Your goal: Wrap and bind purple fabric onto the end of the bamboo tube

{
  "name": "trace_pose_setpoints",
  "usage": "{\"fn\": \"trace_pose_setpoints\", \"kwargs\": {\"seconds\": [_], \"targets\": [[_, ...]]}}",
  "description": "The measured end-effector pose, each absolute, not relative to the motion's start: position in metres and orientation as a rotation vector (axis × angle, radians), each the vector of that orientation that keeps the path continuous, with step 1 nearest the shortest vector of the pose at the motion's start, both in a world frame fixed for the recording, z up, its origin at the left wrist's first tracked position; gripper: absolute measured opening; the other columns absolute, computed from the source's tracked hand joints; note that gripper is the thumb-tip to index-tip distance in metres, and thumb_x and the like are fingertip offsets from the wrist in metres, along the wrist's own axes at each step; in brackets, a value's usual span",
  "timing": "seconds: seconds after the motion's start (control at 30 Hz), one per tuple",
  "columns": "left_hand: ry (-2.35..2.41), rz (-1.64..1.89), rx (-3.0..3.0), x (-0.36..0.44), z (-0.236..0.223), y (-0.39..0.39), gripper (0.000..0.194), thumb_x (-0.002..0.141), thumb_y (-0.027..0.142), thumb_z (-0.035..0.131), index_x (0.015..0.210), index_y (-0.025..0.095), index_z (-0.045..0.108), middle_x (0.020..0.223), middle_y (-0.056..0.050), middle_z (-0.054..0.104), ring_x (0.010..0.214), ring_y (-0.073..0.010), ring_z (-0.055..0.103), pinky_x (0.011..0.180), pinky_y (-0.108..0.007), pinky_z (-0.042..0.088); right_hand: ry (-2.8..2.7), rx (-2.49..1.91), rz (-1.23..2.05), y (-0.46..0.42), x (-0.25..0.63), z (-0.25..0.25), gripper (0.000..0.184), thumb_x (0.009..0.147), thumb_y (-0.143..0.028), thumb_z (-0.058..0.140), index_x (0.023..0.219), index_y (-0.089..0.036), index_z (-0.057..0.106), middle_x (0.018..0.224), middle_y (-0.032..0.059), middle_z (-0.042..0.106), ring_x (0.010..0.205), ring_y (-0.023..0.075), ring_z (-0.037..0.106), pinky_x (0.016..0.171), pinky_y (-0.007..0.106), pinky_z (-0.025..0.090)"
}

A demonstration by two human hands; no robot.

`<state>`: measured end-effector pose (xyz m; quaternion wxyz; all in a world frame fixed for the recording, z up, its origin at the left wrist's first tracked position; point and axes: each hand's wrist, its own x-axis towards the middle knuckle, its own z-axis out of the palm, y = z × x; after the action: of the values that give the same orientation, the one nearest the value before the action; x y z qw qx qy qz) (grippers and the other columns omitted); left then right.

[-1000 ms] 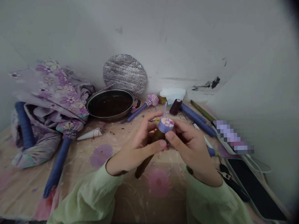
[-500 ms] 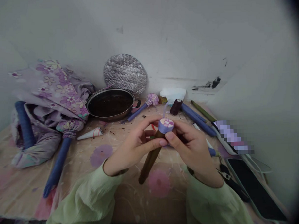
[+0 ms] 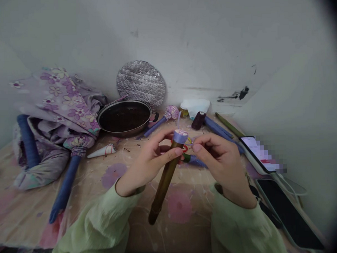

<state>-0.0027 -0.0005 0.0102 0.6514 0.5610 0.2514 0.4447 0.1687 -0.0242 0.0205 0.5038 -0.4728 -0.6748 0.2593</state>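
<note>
My left hand (image 3: 151,158) is wrapped around the upper part of a brown bamboo-like stick (image 3: 163,187), which slants down toward the table's front. Flower-patterned cloth covers the stick's top end, bound at the side by a purple band (image 3: 180,138) with a thin loose tail sticking up. Just right of that band, my right hand (image 3: 222,165) is closed in a pinch; what its fingertips hold is too small to make out. Behind the stick show a red ring (image 3: 185,148) and part of a blue-wrapped stick (image 3: 197,161).
A dark pan (image 3: 116,131) stands at the back before a silver foil disc (image 3: 140,81). Flowered cloth (image 3: 56,93) is heaped left. A dark thread spool (image 3: 198,120) lies behind my hands. Two phones, one dark (image 3: 287,212) and one lit (image 3: 254,147), lie right.
My right hand has come off the stick's top and moved a little right. My left hand has tilted the stick, its lower end shifting left and toward me.
</note>
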Motion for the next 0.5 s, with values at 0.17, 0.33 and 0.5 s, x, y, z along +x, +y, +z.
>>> {"fn": "trace_pose_setpoints", "kwargs": {"seconds": [0.17, 0.33, 0.5], "targets": [[0.404, 0.922, 1.088, -0.0032, 0.0113, -0.0026, 0.028, 0.082, 0.018, 0.058, 0.109, 0.021, 0.054, 0.096, -0.003, 0.058, 0.071, -0.0145, 0.065, 0.068, -0.035, 0.058, -1.624, -1.086, 0.682, -0.0244, 0.1654, 0.0189, 0.012, 0.083, -0.022, 0.055, 0.072, -0.020, 0.058, 0.064, -0.0022, 0.061, 0.054, 0.0082, 0.055, 0.049, 0.019, 0.043], [0.354, 0.813, 0.911, -0.0054, 0.0158, -0.0031, 0.025, 0.083, 0.014, 0.055, 0.108, 0.018, 0.054, 0.086, -0.003, 0.062, 0.070, -0.0173, 0.067, 0.066, -0.036, 0.058, -1.621, -1.046, 0.695, -0.0238, 0.1627, 0.0182, 0.009, 0.082, -0.019, 0.055, 0.073, -0.019, 0.058, 0.064, -0.0024, 0.063, 0.053, 0.0083, 0.057, 0.047, 0.018, 0.044], [0.289, 0.732, 0.842, -0.0058, 0.0180, -0.0034, 0.022, 0.085, 0.017, 0.053, 0.107, 0.014, 0.056, 0.077, -0.004, 0.063, 0.070, -0.0188, 0.068, 0.066, -0.034, 0.057, -1.602, -1.038, 0.708, -0.0247, 0.1620, 0.0205, 0.010, 0.081, -0.018, 0.055, 0.071, -0.019, 0.057, 0.062, -0.0027, 0.062, 0.052, 0.0085, 0.057, 0.046, 0.019, 0.044]]}}
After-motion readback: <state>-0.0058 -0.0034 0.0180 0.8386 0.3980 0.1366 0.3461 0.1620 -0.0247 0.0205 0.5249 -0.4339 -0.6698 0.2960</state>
